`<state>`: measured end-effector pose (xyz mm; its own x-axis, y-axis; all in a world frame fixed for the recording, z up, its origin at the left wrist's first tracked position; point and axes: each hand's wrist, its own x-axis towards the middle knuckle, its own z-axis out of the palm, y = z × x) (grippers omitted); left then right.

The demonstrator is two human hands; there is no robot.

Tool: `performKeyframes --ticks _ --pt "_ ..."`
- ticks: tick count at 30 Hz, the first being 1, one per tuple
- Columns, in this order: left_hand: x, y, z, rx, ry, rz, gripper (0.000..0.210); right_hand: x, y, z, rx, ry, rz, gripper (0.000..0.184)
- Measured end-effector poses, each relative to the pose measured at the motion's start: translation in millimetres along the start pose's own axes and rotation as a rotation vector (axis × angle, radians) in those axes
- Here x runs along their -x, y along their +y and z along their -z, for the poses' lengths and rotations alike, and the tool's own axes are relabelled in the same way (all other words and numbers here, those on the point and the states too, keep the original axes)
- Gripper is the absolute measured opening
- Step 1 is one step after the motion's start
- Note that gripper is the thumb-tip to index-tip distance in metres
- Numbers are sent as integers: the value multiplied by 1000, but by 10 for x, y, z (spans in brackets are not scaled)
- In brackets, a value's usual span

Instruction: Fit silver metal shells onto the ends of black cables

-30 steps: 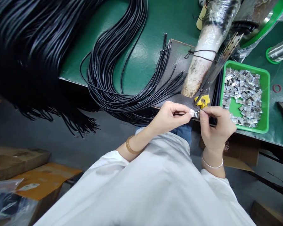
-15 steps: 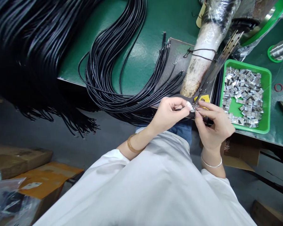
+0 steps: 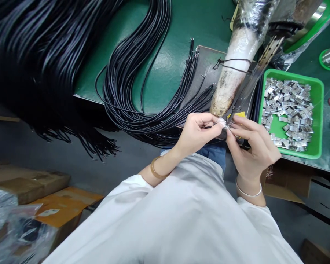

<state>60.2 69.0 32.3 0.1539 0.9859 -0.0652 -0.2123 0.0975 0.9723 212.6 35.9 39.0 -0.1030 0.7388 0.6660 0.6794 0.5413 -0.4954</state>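
Observation:
My left hand (image 3: 199, 128) is closed in a pinch on a black cable (image 3: 208, 127), of which only a short stretch shows between the fingers. A white covering wraps the tip of one finger. Facing it, my right hand (image 3: 251, 141) pinches a small silvery metal piece (image 3: 227, 124), mostly hidden by the fingertips. Both sets of fingertips nearly meet just below the thin tip of a metal, perforated soldering tool (image 3: 266, 55). A yellow piece (image 3: 239, 115) shows behind my right fingers.
A thick bundle of black cables (image 3: 121, 84) curves over the green table (image 3: 159, 62), and more hang off its left edge. To the right stands a green tray (image 3: 319, 121) of small metal brackets (image 3: 291, 106). A plastic-wrapped white tube (image 3: 233, 69) slants down towards my hands.
My right hand has turned slightly, with its knuckles further right, and its fingers cover more of the metal piece. My left hand keeps its pinch. The whole view has shifted a little.

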Motion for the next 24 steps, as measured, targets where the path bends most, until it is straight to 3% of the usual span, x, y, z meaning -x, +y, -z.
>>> performKeyframes --ticks 7,15,24 --pt "14 -71 55 -26 -59 43 17 87 35 18 -26 -70 -6 22" --pt "8 -15 5 55 -22 -5 28 6 40 34 -28 -53 18 22" --pt "56 -110 49 -111 -95 -5 19 63 27 82 -49 -75 -42 19"
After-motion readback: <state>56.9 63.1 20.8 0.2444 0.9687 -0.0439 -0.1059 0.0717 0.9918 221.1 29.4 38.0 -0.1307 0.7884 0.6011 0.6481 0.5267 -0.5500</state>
